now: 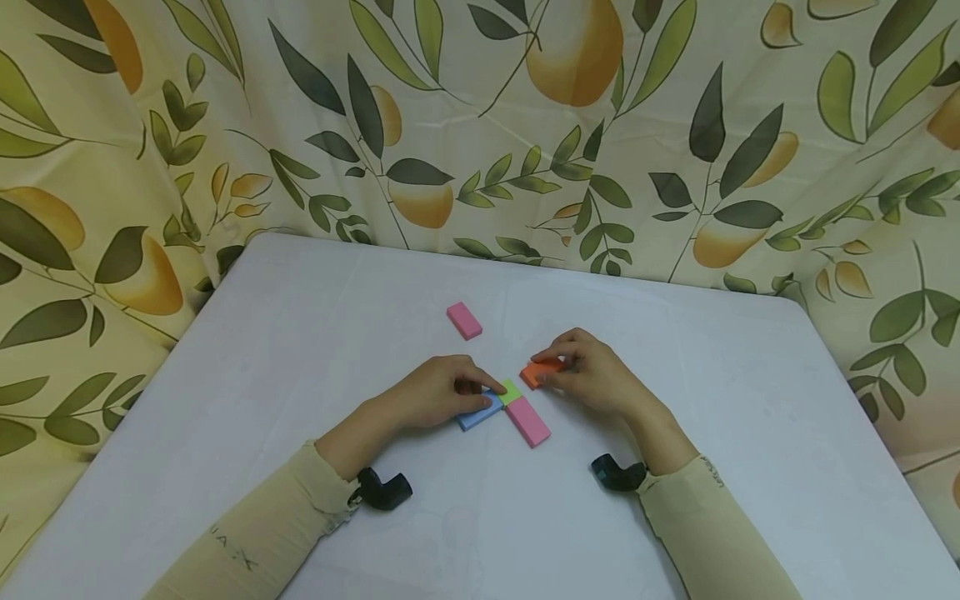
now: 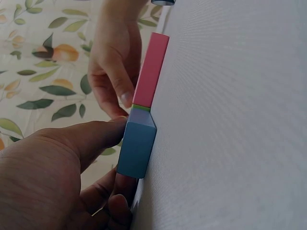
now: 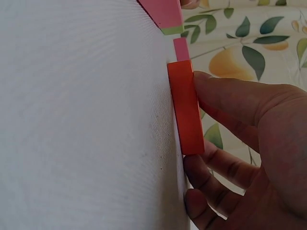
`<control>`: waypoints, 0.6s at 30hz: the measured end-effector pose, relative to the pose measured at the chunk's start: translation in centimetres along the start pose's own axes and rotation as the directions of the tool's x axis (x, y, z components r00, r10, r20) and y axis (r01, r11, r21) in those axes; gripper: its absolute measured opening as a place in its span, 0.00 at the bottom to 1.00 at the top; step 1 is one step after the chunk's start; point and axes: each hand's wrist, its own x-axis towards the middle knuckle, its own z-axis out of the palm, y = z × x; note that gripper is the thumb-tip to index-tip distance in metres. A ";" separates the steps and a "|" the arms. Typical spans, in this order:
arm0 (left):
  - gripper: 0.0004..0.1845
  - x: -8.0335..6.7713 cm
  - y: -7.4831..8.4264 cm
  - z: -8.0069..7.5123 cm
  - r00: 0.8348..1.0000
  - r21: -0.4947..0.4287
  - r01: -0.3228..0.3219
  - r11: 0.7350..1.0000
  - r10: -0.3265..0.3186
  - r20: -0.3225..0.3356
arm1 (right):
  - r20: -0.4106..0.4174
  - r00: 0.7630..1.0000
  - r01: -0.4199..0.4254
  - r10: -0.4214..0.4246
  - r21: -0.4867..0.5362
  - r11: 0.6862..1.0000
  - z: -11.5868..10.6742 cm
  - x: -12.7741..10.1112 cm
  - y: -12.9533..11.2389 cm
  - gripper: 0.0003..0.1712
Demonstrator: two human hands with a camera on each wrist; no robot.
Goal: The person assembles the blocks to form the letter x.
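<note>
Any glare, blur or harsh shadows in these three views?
Head view: even, soft light, no glare, only faint shadows under the left hand and right hand. Left wrist view: blue block sharp, nearest skin soft. Right wrist view: orange block sharp, table weave visible.

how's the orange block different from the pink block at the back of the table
The orange block is pinched in the fingers of the right hand; the far pink block lies untouched, apart from both hands. The orange block sits close to the cluster of blue, green and pink blocks, while the far pink block lies alone, farther back. They differ in colour. Both are flat rectangular blocks on the white table.
</note>
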 end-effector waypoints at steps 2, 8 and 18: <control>0.13 0.0 0.0 0.0 1.000 0.001 -0.002 1.000 0.002 -0.001 | 0.000 1.000 0.002 -0.002 0.000 1.000 0.0 0.0 0.0 0.16; 0.13 0.0 0.0 0.0 1.000 0.001 -0.005 1.000 0.005 -0.001 | -0.002 1.000 0.013 -0.013 0.001 1.000 0.2 0.0 -0.1 0.16; 0.13 -0.1 0.1 -0.1 1.000 -0.015 -0.009 1.000 0.009 -0.006 | -0.008 1.000 0.014 -0.014 0.016 1.000 0.3 -0.1 -0.5 0.15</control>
